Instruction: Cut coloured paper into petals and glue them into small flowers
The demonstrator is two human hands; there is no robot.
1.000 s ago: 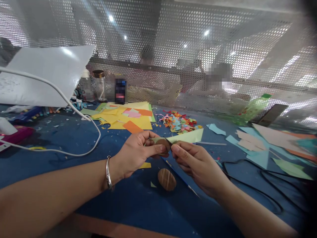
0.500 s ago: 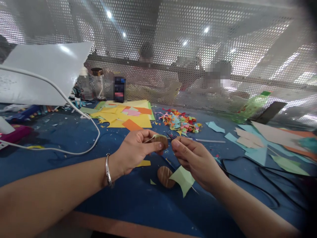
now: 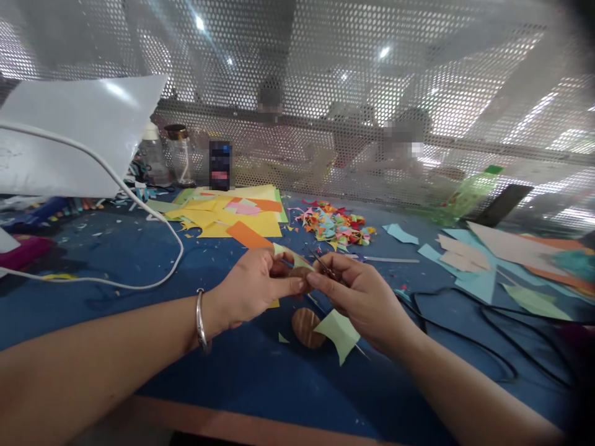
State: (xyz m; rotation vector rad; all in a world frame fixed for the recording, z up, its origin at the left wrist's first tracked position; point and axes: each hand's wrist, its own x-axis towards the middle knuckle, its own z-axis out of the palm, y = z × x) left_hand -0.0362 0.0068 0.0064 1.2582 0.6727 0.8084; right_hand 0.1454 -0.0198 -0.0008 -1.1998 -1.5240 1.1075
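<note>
My left hand (image 3: 253,286) is closed on a brown wood-grain disc (image 3: 301,272), now tilted so that mostly its edge shows. Pale green paper (image 3: 282,251) sticks up behind this disc. Close against it, my right hand (image 3: 365,294) pinches a slim dark metal tool (image 3: 323,265) with a pointed end; its exact kind is hard to make out. Below the hands, a second brown disc (image 3: 305,328) lies on the blue tabletop (image 3: 223,378). A pale green paper piece (image 3: 339,333) with curved cut edges overlaps its right side, with a thin stick poking out.
Behind the hands are yellow sheets (image 3: 260,227) and a heap of coloured paper scraps (image 3: 337,224). Blue and pink paper (image 3: 465,253) lies right, near black cables (image 3: 465,334). A white cable (image 3: 179,248) loops left. A phone (image 3: 220,165) and bottles stand along the perforated screen (image 3: 307,74).
My right hand has moved left against the disc in my left hand. That disc has tipped from facing me to nearly edge-on, and more green paper shows behind it.
</note>
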